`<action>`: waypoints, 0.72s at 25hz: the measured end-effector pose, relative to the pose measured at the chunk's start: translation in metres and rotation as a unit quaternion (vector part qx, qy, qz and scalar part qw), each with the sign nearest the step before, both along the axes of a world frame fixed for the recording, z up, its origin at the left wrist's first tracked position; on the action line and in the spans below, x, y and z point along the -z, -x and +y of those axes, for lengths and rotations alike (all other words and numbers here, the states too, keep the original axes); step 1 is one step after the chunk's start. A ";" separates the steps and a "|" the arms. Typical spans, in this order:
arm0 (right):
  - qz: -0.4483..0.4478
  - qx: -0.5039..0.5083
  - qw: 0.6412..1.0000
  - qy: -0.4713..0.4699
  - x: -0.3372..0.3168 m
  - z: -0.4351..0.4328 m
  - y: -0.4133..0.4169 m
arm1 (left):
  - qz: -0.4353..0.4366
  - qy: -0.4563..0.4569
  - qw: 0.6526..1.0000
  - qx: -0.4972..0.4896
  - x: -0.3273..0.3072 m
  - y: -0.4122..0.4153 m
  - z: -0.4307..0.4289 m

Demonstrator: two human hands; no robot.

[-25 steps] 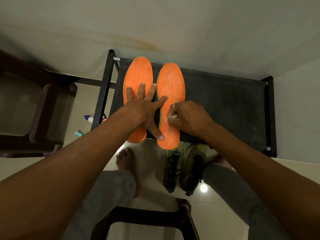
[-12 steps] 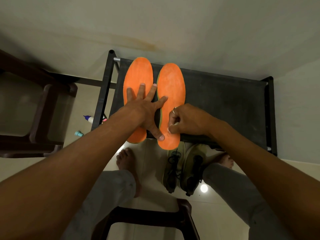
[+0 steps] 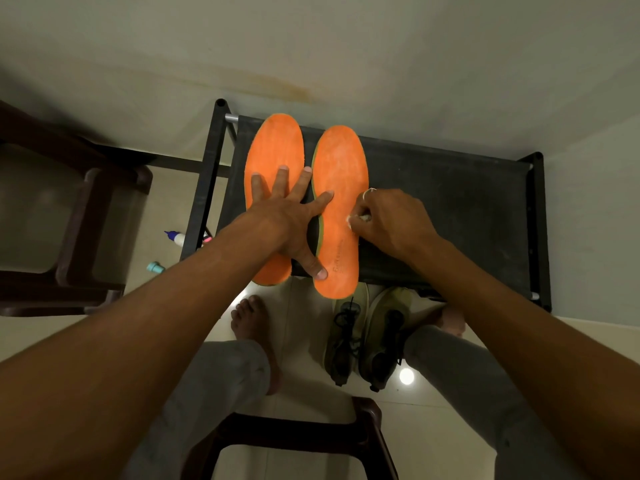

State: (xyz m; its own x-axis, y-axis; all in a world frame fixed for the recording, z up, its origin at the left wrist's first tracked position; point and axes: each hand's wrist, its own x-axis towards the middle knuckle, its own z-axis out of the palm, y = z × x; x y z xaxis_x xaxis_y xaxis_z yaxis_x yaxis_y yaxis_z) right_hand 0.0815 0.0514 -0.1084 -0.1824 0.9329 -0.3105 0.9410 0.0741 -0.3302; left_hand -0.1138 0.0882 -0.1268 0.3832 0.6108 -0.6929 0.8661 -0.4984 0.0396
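Two orange insoles lie side by side on a black rack top (image 3: 450,202). My left hand (image 3: 294,220) lies flat with spread fingers across both, pressing the left insole (image 3: 273,147) and the right insole (image 3: 341,161); its thumb rests near the right insole's heel. My right hand (image 3: 391,220) is at the right insole's right edge, fingers curled round a small white piece (image 3: 360,219) that touches the insole. A ring shows on one finger.
A pair of olive laced shoes (image 3: 367,337) stands on the tiled floor under the rack's front edge, between my bare feet. Dark brown plastic chairs sit at left (image 3: 86,220) and below me (image 3: 301,434). A small bottle (image 3: 175,237) and a teal cap (image 3: 155,267) lie left of the rack.
My right hand has slid from the middle of the right insole out to its right edge, still holding the white piece. My left hand has stayed put.
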 end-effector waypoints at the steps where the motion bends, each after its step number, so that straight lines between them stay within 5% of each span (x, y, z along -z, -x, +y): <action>1: 0.012 -0.015 0.999 0.030 0.001 0.001 -0.002 | 0.003 0.000 1.000 0.001 0.000 0.000 0.000; 4: 0.070 -0.079 0.975 0.195 -0.003 0.001 -0.001 | 0.005 -0.002 1.000 0.002 0.000 0.000 -0.001; 8: -0.003 -0.004 1.000 -0.007 0.002 -0.002 -0.001 | 0.000 0.000 1.000 -0.002 -0.001 -0.001 -0.001; 11: 0.060 -0.051 0.987 0.138 0.000 0.000 0.001 | 0.003 -0.003 1.000 0.000 0.000 0.000 -0.001; 15: 0.021 0.007 0.998 -0.052 0.003 -0.003 0.002 | -0.003 -0.006 1.000 0.000 0.002 0.000 -0.001; 18: 0.090 -0.020 0.992 0.086 0.004 0.000 0.002 | -0.002 -0.005 1.000 0.000 0.003 0.001 -0.001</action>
State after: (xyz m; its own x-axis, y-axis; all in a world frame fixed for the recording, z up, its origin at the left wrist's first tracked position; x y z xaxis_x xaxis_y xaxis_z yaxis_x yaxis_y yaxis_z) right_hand 0.0798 0.0517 -0.1125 -0.2849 0.8596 -0.4242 0.8628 0.0372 -0.5041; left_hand -0.1147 0.0873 -0.1295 0.3859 0.6183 -0.6847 0.8662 -0.4983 0.0382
